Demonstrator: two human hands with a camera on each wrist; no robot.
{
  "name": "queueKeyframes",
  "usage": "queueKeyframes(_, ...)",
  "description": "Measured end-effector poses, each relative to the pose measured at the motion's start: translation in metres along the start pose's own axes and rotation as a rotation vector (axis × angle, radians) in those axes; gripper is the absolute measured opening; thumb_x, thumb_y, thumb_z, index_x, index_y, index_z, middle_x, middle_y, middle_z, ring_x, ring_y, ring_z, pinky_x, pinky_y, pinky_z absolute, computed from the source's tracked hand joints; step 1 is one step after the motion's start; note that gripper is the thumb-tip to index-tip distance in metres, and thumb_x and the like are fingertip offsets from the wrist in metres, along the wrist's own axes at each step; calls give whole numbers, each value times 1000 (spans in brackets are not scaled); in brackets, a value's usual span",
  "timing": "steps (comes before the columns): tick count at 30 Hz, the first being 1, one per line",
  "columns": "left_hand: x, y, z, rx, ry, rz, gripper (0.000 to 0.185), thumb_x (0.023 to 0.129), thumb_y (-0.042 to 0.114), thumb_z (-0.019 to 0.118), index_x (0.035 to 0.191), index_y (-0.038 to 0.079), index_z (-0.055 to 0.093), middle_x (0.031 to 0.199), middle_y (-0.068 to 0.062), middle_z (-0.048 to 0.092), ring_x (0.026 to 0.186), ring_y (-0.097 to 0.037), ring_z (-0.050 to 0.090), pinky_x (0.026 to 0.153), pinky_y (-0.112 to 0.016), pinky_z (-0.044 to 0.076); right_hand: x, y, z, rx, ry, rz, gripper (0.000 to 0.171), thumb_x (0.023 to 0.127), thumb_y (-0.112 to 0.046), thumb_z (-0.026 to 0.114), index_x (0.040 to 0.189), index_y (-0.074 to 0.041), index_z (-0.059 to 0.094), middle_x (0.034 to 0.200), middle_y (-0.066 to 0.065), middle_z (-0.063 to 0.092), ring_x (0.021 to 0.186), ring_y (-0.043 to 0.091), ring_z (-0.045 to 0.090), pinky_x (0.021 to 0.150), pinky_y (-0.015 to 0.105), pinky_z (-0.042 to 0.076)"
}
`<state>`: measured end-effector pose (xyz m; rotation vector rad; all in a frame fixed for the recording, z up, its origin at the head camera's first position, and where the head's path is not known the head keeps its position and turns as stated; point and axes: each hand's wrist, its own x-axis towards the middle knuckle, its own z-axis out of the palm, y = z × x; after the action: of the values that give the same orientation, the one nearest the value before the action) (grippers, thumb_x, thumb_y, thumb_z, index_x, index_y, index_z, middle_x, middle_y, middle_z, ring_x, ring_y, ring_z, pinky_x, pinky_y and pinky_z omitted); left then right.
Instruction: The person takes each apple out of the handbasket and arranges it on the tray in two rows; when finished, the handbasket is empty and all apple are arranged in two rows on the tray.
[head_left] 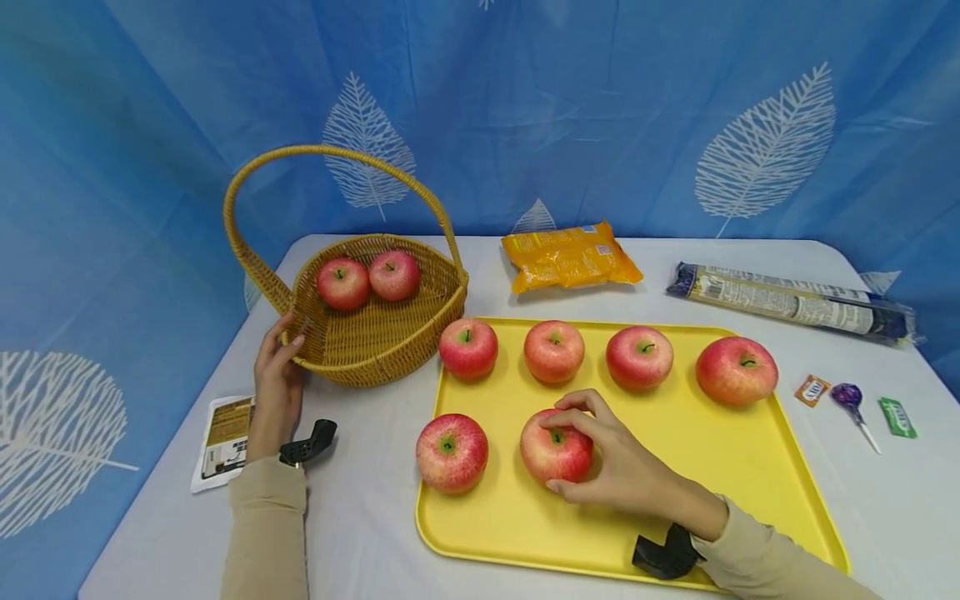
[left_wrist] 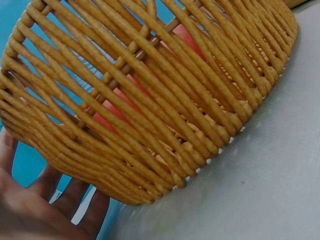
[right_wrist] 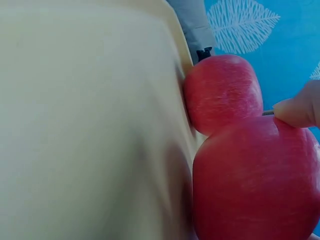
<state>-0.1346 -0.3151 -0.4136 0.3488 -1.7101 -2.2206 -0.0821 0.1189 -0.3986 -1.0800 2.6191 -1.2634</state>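
Observation:
On the left, my left hand (head_left: 277, 371) holds the side of a wicker basket (head_left: 386, 362) near the foot of its tall handle; in the left wrist view its fingers (left_wrist: 75, 200) pass behind the weave. Two red apples (head_left: 343, 283) sit inside that basket. My right hand (head_left: 626, 467) grips a red apple (head_left: 553, 457) from above, fingers over the top and thumb at the near side. This apple is over a yellow tray (head_left: 705, 467); whether it touches the tray cannot be told. Another apple (head_left: 452, 452) is left of it.
Several apples (head_left: 553, 352) line the tray's far side. Behind the tray lie an orange packet (head_left: 573, 257) and a long wrapped package (head_left: 787, 300). Small sweets and a lollipop (head_left: 847, 397) lie at right. A white-and-brown packet (head_left: 227, 437) is beside my left wrist.

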Motion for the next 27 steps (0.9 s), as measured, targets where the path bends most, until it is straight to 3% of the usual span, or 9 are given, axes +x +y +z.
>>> queueKeyframes(7,0,-1,1,2,-4,-4,46,89,18,51,134,19,42,147,3,21,135,-12,19,115,-34,6,-7,-1,2,-47,34,-13,58,67,-33,78,118,-30,51,118,-6,37,107,4,40,83,20,45)
queueKeyframes(14,0,0,3,9,-5,-13,47,89,18,50,135,20,41,147,4,21,134,-13,23,115,-37,6,-10,-1,2,-99,19,-23,84,68,-35,77,138,-25,31,119,-6,33,104,4,43,84,22,44)
queueKeyframes(27,-2,3,0,16,1,-22,47,89,19,50,135,22,41,147,5,21,134,-13,22,115,-37,5,-10,4,2,-26,-89,26,82,73,-43,72,139,-19,29,129,-9,34,112,4,42,91,23,43)
